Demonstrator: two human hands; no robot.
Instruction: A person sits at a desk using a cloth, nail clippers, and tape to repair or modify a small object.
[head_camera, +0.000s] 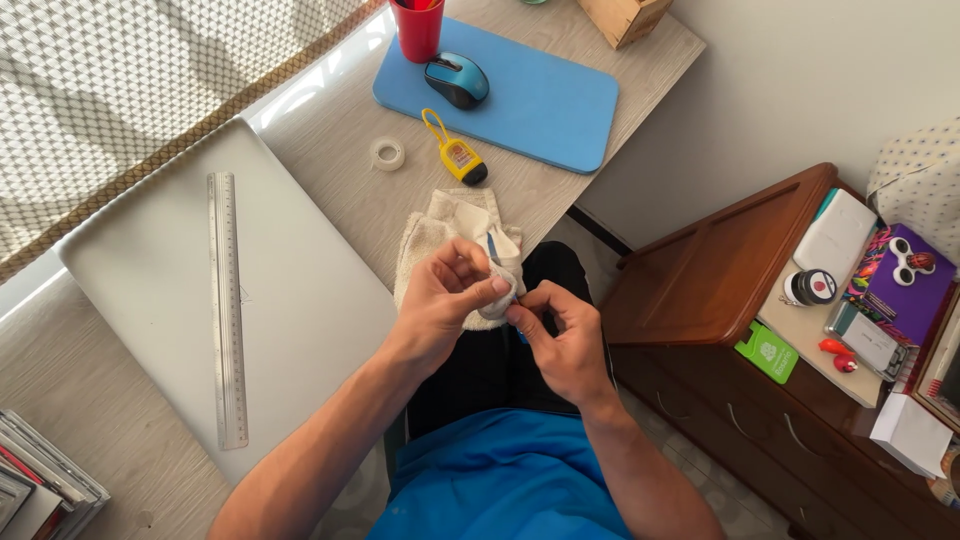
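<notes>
My left hand (447, 293) and my right hand (561, 335) meet just off the desk's edge, above my lap. Both pinch a small white object with a blue part (499, 262), wrapped in a bit of pale cloth; what it is I cannot tell. Behind the hands a cream towel (440, 232) lies at the desk's edge, partly under my fingers. A small yellow bottle with a loop strap and black cap (458, 156) lies just beyond the towel.
A closed grey laptop (310, 290) carries a clear ruler (227, 300). A tape roll (387, 153), blue pad (545, 105), blue mouse (456, 79) and red cup (417, 28) sit further back. A cluttered wooden dresser (700, 290) stands to the right.
</notes>
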